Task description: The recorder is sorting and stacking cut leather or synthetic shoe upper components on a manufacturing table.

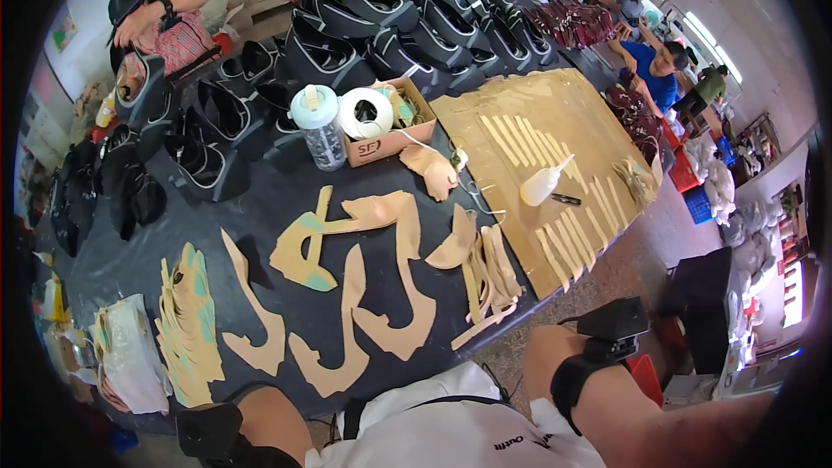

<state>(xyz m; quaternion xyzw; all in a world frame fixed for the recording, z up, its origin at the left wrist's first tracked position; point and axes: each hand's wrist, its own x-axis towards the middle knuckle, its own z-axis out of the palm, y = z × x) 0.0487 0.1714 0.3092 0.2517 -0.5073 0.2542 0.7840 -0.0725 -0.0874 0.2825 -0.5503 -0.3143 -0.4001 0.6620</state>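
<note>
Low beside my white shirt are my left hand point(273, 416) and my right hand point(550, 355), each next to a strapped-on black device; the fingers of both are hidden. Nothing shows in either hand. Nearest the left lie a stack of yellowish strips with green patches point(189, 329) and a curved tan cutout point(334, 351). Another hooked tan piece point(420, 316) lies farther in, beside a broad piece with green marks point(303, 251). Closest to the right hand is a bundle of tan strips point(494, 273) at the table's edge.
A cardboard sheet point(472, 117) carries rows of strips and a white squeeze bottle point(542, 184). Behind the cutouts stand a lidded tumbler point(321, 130) and a box point(394, 146) holding a white roll point(366, 113). Black curved items point(321, 52) fill the far side, where a person point(165, 35) sits.
</note>
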